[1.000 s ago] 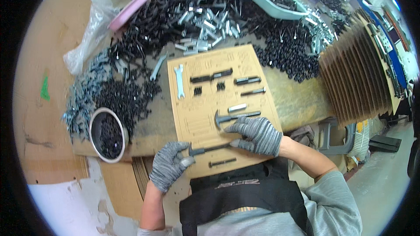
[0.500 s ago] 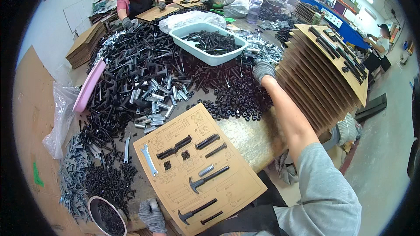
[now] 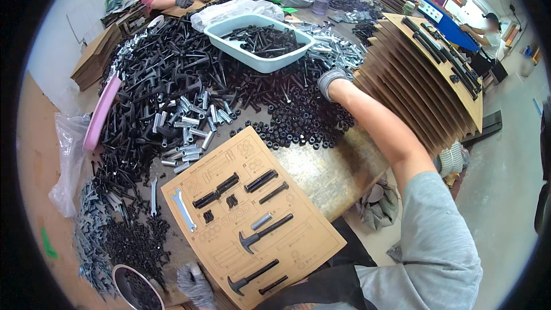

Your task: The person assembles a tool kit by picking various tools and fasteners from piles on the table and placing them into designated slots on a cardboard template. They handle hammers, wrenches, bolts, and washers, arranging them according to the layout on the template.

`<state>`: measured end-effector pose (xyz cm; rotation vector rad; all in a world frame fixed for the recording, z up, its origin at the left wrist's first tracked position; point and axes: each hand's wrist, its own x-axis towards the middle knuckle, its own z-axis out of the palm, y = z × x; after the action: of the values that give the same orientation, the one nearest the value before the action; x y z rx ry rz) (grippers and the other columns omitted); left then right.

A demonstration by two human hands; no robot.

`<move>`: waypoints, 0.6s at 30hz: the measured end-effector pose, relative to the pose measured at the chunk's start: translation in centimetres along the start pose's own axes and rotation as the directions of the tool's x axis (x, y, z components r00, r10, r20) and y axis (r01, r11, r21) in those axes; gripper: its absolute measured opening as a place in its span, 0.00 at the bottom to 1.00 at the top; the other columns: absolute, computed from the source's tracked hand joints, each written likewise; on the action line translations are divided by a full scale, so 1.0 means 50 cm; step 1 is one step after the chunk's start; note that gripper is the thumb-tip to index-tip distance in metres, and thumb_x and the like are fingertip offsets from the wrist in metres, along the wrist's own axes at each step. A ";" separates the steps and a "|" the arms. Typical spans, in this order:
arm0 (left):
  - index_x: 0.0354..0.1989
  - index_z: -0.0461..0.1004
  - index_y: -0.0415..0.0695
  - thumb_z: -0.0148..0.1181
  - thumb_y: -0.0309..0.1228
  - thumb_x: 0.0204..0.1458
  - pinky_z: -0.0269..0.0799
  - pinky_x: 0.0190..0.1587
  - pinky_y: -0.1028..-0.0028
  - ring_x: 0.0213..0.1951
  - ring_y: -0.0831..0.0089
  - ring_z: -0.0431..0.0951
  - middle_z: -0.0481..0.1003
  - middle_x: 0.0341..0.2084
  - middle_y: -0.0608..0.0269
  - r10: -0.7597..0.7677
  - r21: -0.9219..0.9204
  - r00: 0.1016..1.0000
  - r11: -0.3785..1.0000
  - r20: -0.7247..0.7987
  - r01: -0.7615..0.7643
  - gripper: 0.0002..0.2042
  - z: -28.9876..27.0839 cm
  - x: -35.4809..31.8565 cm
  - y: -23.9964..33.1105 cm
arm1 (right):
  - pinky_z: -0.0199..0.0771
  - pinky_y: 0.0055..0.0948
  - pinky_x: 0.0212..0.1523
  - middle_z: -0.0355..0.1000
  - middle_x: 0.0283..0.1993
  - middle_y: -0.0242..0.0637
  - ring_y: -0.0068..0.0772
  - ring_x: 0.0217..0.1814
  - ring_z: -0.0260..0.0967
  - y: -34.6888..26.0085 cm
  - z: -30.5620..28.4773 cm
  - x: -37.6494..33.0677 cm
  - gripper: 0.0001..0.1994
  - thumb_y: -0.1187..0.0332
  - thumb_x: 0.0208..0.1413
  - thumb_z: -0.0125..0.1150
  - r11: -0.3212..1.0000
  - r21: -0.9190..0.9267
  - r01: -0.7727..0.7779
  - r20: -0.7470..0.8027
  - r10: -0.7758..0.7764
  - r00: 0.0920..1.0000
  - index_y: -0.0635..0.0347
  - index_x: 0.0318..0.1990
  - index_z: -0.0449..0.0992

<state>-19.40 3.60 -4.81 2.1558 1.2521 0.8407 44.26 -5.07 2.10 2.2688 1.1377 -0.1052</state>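
Observation:
A brown cardboard sheet lies in front of me, with a silver wrench, two black hammer-like tools, black rods and small black blocks set on its printed outlines. My left hand, in a grey glove, rests at the sheet's near left corner beside a white bowl of small black parts; whether it grips anything is unclear. My right hand, also gloved, reaches far across the table into a heap of black round nuts, its fingers curled down among them.
Heaps of black rods and silver sleeves cover the table. A pale blue tub holds black parts. A fanned stack of filled cardboard sheets stands at the right. A pink tray and plastic bags lie left. Other people work at the back.
My right hand left the cardboard sheet and stretched out to the heap of black nuts. My head lifted, so the view now takes in the far table.

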 end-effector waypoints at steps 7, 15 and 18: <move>0.24 0.69 0.36 0.55 0.27 0.55 0.63 0.30 0.68 0.24 0.68 0.65 0.67 0.19 0.59 0.043 -0.015 0.999 0.999 -0.013 -0.044 0.10 0.005 0.005 0.000 | 0.77 0.39 0.31 0.79 0.34 0.42 0.40 0.33 0.77 0.046 0.053 0.047 0.10 0.71 0.39 0.66 0.901 -0.260 0.348 0.076 -0.340 0.937 0.56 0.34 0.84; 0.21 0.67 0.37 0.55 0.27 0.55 0.61 0.28 0.67 0.22 0.67 0.62 0.63 0.16 0.59 0.020 -0.011 0.999 1.000 -0.029 -0.021 0.11 0.004 0.006 0.010 | 0.77 0.40 0.35 0.79 0.33 0.41 0.45 0.35 0.77 0.038 -0.070 -0.054 0.14 0.65 0.35 0.68 0.933 -0.181 0.312 0.031 -0.311 0.950 0.57 0.33 0.83; 0.22 0.68 0.37 0.54 0.27 0.54 0.61 0.28 0.63 0.22 0.62 0.65 0.65 0.16 0.54 0.063 0.095 0.998 0.994 -0.015 -0.061 0.10 -0.006 0.001 0.005 | 0.75 0.39 0.39 0.77 0.30 0.42 0.47 0.33 0.75 0.059 -0.165 -0.091 0.14 0.58 0.40 0.62 0.951 0.211 0.228 -0.308 -0.157 0.938 0.56 0.34 0.79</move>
<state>-19.45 3.58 -4.40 2.2775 1.2630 0.8433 42.08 -5.19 11.72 2.4364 1.5791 0.0107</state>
